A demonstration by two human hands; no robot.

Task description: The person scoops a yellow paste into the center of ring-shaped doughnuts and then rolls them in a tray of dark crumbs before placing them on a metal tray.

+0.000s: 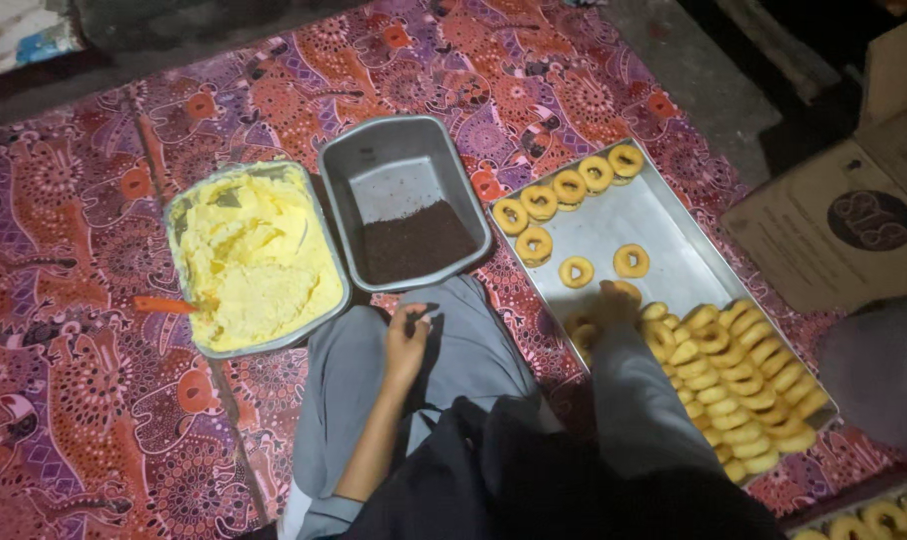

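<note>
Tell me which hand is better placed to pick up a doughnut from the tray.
Right, probably. The right hand already reaches over the metal tray among the ring doughnuts, while the left hand rests on the knee, near the pan of dark sprinkles.
</note>
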